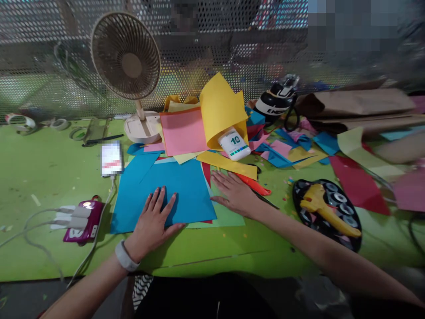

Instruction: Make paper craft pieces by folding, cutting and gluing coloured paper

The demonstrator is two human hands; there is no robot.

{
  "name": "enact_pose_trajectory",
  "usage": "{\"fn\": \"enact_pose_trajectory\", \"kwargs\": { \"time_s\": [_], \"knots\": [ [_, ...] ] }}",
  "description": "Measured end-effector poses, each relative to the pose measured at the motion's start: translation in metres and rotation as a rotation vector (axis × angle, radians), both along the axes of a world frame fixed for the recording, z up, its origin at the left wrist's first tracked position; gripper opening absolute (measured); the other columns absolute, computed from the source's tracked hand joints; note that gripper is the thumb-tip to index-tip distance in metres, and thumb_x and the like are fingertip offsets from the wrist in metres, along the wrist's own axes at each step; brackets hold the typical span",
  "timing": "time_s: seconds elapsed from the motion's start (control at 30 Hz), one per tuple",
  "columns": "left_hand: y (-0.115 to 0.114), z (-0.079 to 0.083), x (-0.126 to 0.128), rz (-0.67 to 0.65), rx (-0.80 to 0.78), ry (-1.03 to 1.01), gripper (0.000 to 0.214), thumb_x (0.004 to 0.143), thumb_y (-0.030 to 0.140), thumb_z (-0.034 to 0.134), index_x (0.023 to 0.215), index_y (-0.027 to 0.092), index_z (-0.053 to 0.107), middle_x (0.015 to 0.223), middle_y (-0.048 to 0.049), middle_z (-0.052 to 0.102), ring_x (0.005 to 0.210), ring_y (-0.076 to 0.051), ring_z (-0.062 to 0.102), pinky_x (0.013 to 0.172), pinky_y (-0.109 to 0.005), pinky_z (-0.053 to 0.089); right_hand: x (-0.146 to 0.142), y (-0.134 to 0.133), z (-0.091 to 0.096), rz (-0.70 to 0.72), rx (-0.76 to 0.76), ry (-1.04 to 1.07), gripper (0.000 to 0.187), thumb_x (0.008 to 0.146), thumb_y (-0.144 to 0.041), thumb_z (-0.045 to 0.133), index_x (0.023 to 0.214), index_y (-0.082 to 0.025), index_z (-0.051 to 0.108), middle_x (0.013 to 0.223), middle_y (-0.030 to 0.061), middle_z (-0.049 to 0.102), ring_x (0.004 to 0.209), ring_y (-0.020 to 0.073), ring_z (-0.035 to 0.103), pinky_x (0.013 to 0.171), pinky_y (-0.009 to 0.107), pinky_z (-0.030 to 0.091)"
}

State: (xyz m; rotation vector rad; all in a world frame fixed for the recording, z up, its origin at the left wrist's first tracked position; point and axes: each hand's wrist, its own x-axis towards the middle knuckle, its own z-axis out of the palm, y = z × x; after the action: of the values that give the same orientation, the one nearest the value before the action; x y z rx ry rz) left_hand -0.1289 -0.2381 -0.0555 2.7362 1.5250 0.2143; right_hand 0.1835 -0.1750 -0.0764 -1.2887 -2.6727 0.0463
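A large blue paper sheet (166, 186) lies on the green table (46, 168) in front of me. My left hand (154, 219) presses flat on its lower part, fingers spread, a white band on the wrist. My right hand (234, 192) rests flat, fingers apart, at the sheet's right edge on a green sheet (224, 216), close to a red strip (206, 170) and a yellow strip (229, 165). Neither hand holds anything. Orange-handled scissors (255, 186) lie just past my right fingers.
A desk fan (128, 62) stands at the back, with a pink sheet (183, 131), a curled yellow sheet (219, 106) and a white glue bottle (234, 144). A phone (112, 158) and a magenta power strip (84, 220) lie left. A black tray (328, 212) with a yellow tool sits right.
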Motion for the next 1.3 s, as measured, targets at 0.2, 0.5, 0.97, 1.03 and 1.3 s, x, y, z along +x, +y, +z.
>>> {"fn": "enact_pose_trajectory", "kwargs": {
  "time_s": [0.2,0.5,0.97,1.03,1.3],
  "knots": [
    [0.003,-0.002,-0.005,-0.029,0.009,0.032,0.076,0.09,0.067,0.039,0.152,0.023,0.035,0.157,-0.0185,0.031,0.146,-0.037,0.026,0.114,-0.055,0.032,-0.011,-0.016,0.009,0.373,-0.085,0.049,0.07,0.092,-0.048,0.055,0.15,-0.014,0.037,0.156,0.0138,0.033,0.147,0.0272,0.027,0.119,0.049,0.029],
    [-0.005,0.008,-0.002,-0.064,-0.057,-0.009,0.081,0.085,0.067,0.052,0.152,0.024,0.034,0.157,-0.015,0.033,0.146,-0.039,0.025,0.113,-0.062,0.028,-0.017,-0.026,0.015,0.475,-0.084,0.283,0.037,0.094,-0.019,0.048,0.128,-0.02,0.063,0.129,0.0106,0.066,0.128,0.0204,0.056,0.116,0.05,0.034],
    [0.003,0.026,-0.022,-0.042,-0.102,-0.391,0.039,0.097,0.046,0.048,0.079,0.019,0.07,0.077,-0.0052,0.071,0.075,-0.017,0.068,0.066,-0.027,0.054,-0.015,-0.024,0.02,0.126,-0.225,0.512,0.037,0.098,-0.045,0.047,0.087,-0.021,0.072,0.086,0.0051,0.076,0.082,0.0184,0.072,0.077,0.033,0.058],
    [0.006,0.028,-0.022,0.096,-0.069,-0.367,0.045,0.097,0.048,0.047,0.066,0.019,0.06,0.062,-0.0018,0.059,0.061,-0.015,0.057,0.055,-0.026,0.043,-0.02,-0.022,0.023,-0.048,-0.242,0.504,0.044,0.097,-0.053,0.046,0.08,-0.02,0.069,0.074,0.0038,0.072,0.067,0.0174,0.068,0.062,0.029,0.055],
    [0.014,0.023,-0.02,0.242,0.013,-0.155,0.042,0.097,0.045,0.045,0.065,0.02,0.053,0.064,-0.0025,0.058,0.064,-0.019,0.055,0.063,-0.033,0.033,-0.04,-0.031,0.018,0.221,0.237,0.25,0.055,0.099,-0.041,0.046,0.147,-0.013,0.039,0.15,0.0146,0.046,0.144,0.0253,0.033,0.116,0.048,0.032]
  ]
}}
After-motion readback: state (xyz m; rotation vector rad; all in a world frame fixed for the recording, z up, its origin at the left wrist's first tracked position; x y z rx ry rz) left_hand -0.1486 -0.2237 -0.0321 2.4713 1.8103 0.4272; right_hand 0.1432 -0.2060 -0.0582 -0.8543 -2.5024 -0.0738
